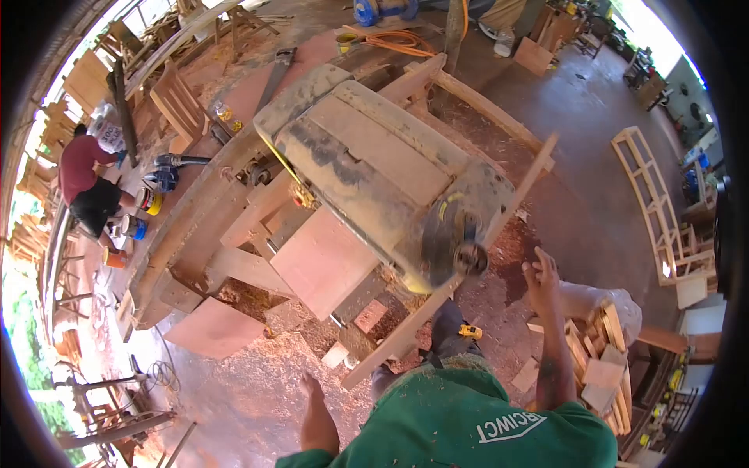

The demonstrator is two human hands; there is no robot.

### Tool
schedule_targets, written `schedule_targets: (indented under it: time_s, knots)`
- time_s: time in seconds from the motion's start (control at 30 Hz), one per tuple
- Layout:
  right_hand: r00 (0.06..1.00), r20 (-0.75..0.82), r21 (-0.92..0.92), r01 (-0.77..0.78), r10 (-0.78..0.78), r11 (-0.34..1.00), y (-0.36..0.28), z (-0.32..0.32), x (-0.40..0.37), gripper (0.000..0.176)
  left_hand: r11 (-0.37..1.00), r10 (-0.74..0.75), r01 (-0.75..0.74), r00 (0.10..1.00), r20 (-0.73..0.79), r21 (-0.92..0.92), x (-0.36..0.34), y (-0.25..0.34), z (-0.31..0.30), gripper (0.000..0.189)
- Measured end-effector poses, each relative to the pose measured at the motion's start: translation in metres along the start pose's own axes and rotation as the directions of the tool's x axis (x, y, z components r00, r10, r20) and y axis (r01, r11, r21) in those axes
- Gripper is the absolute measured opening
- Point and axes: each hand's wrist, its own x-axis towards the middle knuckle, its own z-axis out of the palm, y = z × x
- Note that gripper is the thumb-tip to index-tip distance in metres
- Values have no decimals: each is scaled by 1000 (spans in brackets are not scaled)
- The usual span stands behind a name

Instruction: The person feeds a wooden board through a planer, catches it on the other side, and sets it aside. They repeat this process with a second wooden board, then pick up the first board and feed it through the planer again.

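Observation:
I stand over a dusty woodworking machine (374, 168) with a wooden frame and a round wheel (452, 242) at its near end. My right hand (540, 277) is raised beside that wheel, fingers apart, holding nothing. My left hand (312, 390) hangs low at my side above the sawdust floor; it looks loosely curled and holds nothing I can see. A flat reddish board (324, 261) leans against the machine's side. My green shirt (468, 421) fills the bottom of the view.
Another person in a red shirt (82, 175) crouches at far left by paint cans (133, 226). A sack with wood offcuts (605, 351) sits at right. A wooden ladder-like frame (651, 195) lies farther right. Chairs (179, 101) and an orange hose (394, 39) are at the back.

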Motion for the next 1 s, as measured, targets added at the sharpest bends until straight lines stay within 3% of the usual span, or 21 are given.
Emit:
schedule_targets:
  time_s: [0.03,0.07,0.1,0.17,0.23,0.27,0.3,0.37,0.47,0.53,0.6,0.63,0.7,0.77,0.87,0.97,1.0]
  knots:
    - [1000,-6,44,-17,18,999,20,7,27,43,980,177,-182,982,62,75,54,-129,43,54]
    - [999,-7,51,46,-46,998,48,19,57,41,955,-296,296,955,-13,-15,10,-94,21,51]
    - [998,10,66,55,-56,996,58,28,93,41,937,-279,267,960,-27,-225,-9,-116,24,50]
    - [984,120,-1,131,-130,991,74,44,153,39,867,-489,459,858,-156,-194,-54,-150,28,47]
    - [985,116,45,120,-124,992,78,64,201,39,797,-600,601,799,-37,63,-131,-103,18,40]
    - [987,87,74,131,-138,989,79,69,220,39,785,-615,617,787,-51,61,-161,-93,27,40]
    - [983,106,83,144,-152,986,89,79,236,39,812,-581,579,814,0,74,-189,-82,39,38]
    - [985,144,335,39,-92,941,110,106,264,41,870,-493,487,864,98,83,-231,-60,60,36]
    - [974,226,238,-22,-34,971,94,112,278,44,920,-388,357,885,257,159,-258,-65,77,36]
    - [963,270,315,-79,-10,946,96,120,283,43,918,-389,333,864,319,217,-261,-61,91,40]
    - [951,310,385,-132,7,914,100,130,289,43,815,-520,580,723,454,9,-265,-9,95,43]
    - [959,283,383,-94,-20,919,102,135,292,44,816,-518,578,727,451,6,-262,7,98,43]
    - [963,265,383,-55,-53,922,111,153,299,44,879,-346,454,818,460,-146,-259,30,99,35]
    - [968,223,256,58,-117,965,122,172,308,47,833,-300,453,852,429,-317,-258,52,98,35]
    - [936,347,127,8,-52,992,80,158,321,52,773,-298,471,861,411,-425,-262,63,101,33]
    - [916,399,139,-16,-41,990,54,169,336,45,675,-374,560,821,432,-481,-294,68,108,33]
    - [912,405,143,3,-61,990,55,179,345,45,715,-345,547,818,461,-435,-299,51,116,31]
